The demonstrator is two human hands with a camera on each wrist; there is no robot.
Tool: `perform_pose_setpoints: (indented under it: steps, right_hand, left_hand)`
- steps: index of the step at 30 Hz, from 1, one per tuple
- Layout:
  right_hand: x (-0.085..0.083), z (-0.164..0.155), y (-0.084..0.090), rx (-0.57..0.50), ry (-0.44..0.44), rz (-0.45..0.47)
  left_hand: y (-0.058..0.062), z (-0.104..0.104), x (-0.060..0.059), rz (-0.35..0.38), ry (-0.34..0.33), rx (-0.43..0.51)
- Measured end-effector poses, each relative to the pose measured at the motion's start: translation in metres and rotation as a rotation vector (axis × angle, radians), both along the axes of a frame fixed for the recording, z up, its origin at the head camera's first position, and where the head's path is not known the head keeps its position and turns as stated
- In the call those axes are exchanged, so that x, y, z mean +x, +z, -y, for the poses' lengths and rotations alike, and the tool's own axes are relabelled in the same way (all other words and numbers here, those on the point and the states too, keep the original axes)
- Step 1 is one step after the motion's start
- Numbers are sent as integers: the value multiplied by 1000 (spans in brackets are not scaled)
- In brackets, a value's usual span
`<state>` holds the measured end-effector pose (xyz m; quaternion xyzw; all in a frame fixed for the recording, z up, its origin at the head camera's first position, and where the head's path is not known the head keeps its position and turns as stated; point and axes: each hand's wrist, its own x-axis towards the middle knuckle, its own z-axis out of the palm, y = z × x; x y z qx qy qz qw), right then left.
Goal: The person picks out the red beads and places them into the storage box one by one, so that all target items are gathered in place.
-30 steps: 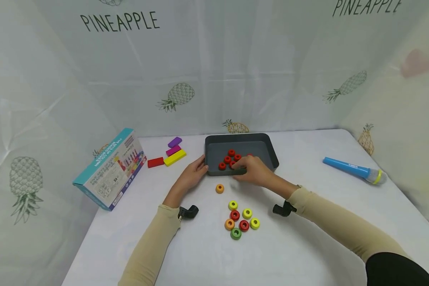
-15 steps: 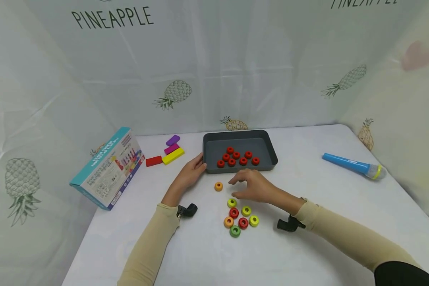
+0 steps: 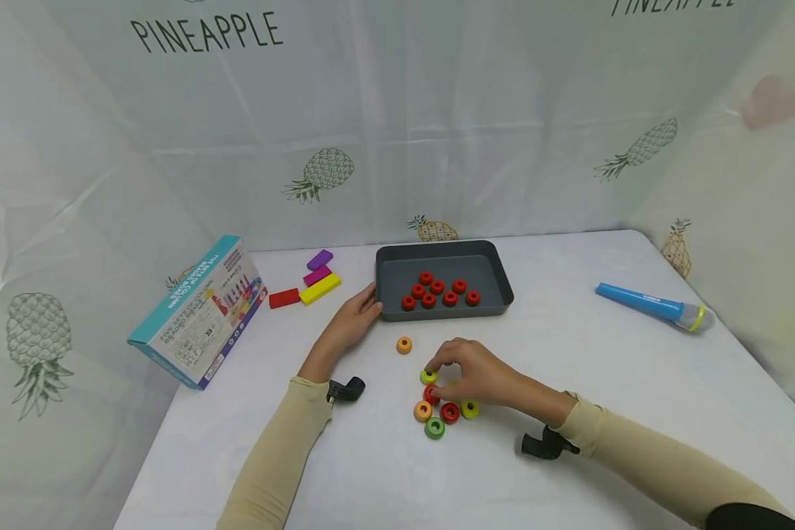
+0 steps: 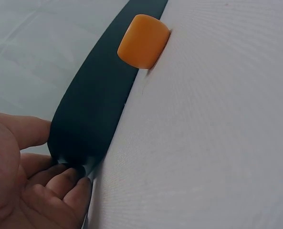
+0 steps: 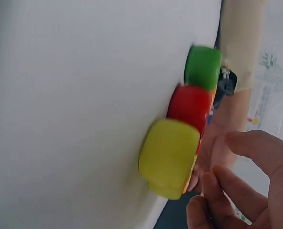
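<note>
My left hand point(image 3: 351, 322) grips the left front corner of a dark grey tray point(image 3: 437, 252), thumb on the rim and fingers curled at the corner in the left wrist view. Several red beads point(image 3: 437, 287) with holes lie inside it. Over a cluster of beads hovers my right hand point(image 3: 480, 375), thumb and fingers apart. Its fingertips are near a yellow bead point(image 3: 428, 377) and a red bead point(image 3: 430, 395); the right wrist view shows a gap. Another red bead point(image 3: 450, 413), an orange bead point(image 3: 422, 411), a green bead point(image 3: 434, 428) and a yellow bead point(image 3: 470, 409) lie beside these.
A lone orange bead point(image 3: 404, 344) sits in front of the tray. Leftward are a tilted box point(image 3: 202, 313) and several coloured blocks, including a yellow block point(image 3: 320, 288). A blue toy microphone point(image 3: 656, 307) lies to the right. A pineapple-print curtain point(image 3: 503, 147) hangs behind.
My right hand has left the tray and moved back toward me, over the loose beads, with fingers spread. The left hand stays at the tray corner. The head view has tilted slightly.
</note>
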<state>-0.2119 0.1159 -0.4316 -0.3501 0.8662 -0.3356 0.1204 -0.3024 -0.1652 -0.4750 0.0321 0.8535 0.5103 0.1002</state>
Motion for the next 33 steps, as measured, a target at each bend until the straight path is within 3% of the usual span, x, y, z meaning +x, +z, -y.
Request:
perform_pose_setpoints:
  steps: [12,33]
  right_hand:
    - [13,1,-8,69,16,-49]
    - [13,3,-11,70,23,-56]
  left_hand:
    - [1,0,1,1,-4,2]
    - [1,1,1,-2,-13,-4]
